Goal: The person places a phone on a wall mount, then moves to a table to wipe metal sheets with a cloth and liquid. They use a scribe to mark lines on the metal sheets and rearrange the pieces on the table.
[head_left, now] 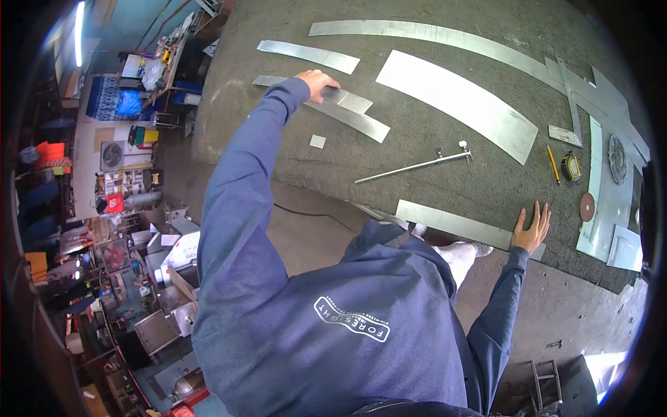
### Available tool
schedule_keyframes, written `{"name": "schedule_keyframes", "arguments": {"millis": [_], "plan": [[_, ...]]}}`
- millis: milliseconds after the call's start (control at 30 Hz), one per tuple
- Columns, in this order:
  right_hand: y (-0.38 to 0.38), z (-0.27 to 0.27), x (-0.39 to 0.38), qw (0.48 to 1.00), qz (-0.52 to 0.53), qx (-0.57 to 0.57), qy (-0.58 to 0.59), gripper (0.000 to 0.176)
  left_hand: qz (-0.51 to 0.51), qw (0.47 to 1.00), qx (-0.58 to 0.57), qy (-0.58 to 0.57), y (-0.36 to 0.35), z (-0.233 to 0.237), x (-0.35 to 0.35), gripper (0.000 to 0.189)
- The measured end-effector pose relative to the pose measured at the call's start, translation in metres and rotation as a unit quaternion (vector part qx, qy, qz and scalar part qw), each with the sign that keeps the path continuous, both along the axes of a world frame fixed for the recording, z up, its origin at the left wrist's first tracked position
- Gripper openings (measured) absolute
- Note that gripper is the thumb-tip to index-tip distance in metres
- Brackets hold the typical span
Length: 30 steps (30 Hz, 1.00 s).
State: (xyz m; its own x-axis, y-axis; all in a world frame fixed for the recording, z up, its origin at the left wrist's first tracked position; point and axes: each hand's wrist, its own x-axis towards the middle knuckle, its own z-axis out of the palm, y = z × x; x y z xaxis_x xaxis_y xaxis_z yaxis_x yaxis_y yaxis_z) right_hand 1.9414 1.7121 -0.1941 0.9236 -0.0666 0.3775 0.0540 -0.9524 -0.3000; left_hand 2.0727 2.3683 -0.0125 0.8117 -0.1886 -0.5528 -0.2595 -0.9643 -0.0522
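My left hand [318, 84] reaches to the far left of the table, fingers curled over a small rectangular metal piece [354, 101]. That piece overlaps a longer metal strip [365, 125]. Part of the grip is hidden behind the back of the hand. At the near edge, my right hand [533, 229] lies flat with fingers apart, touching the end of another metal strip [451, 222]. Between the hands is a thin metal rod with thumbscrews [413, 167]. A small square metal offcut [317, 142] lies below my left hand.
A wide curved sheet [458, 104] and a long curved strip [431, 33] lie farther back. At right are a pencil [553, 165], a tape measure [570, 167], a metal square [571, 104] and a brown disc [587, 207]. Cluttered benches [149, 292] stand left of the table.
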Motion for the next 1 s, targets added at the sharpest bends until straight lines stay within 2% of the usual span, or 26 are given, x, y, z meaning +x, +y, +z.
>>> {"name": "schedule_keyframes", "arguments": {"millis": [200, 433, 533, 600, 667, 700, 767, 900, 1000], "plan": [[-0.003, -0.001, -0.001, 1.000, -0.007, 0.006, 0.005, 0.047, -0.006, 0.994, -0.030, 0.108, 0.006, -0.008, 0.022, 0.067], [-0.003, -0.002, -0.002, 1.000, -0.010, 0.024, 0.009, 0.044, 0.024, 0.989, -0.075, 0.121, 0.019, -0.032, 0.045, 0.066], [-0.003, -0.001, -0.002, 0.999, -0.008, 0.033, 0.001, 0.042, 0.011, 0.997, -0.033, 0.073, 0.004, -0.037, 0.036, 0.067], [-0.003, -0.001, -0.001, 0.999, -0.011, 0.038, -0.007, 0.042, -0.046, 0.994, 0.088, 0.043, -0.016, -0.043, 0.011, 0.069], [-0.002, 0.000, -0.002, 0.999, -0.008, 0.046, -0.012, 0.040, -0.114, 0.982, 0.121, 0.084, -0.029, -0.050, -0.016, 0.070], [-0.001, 0.001, -0.001, 0.999, -0.011, 0.046, -0.011, 0.040, -0.117, 0.982, 0.121, 0.084, -0.029, -0.059, -0.027, 0.070], [-0.001, 0.003, -0.002, 0.999, -0.011, 0.046, -0.010, 0.040, -0.147, 0.980, -0.105, -0.079, -0.024, -0.078, -0.052, 0.061], [-0.001, 0.005, -0.002, 0.999, -0.014, 0.046, -0.004, 0.039, -0.087, 0.979, -0.114, -0.145, -0.058, -0.090, -0.088, 0.054], [-0.001, 0.003, -0.001, 0.999, -0.009, 0.052, -0.008, 0.039, -0.034, 0.977, -0.125, -0.168, -0.063, -0.087, -0.083, 0.047]]}}
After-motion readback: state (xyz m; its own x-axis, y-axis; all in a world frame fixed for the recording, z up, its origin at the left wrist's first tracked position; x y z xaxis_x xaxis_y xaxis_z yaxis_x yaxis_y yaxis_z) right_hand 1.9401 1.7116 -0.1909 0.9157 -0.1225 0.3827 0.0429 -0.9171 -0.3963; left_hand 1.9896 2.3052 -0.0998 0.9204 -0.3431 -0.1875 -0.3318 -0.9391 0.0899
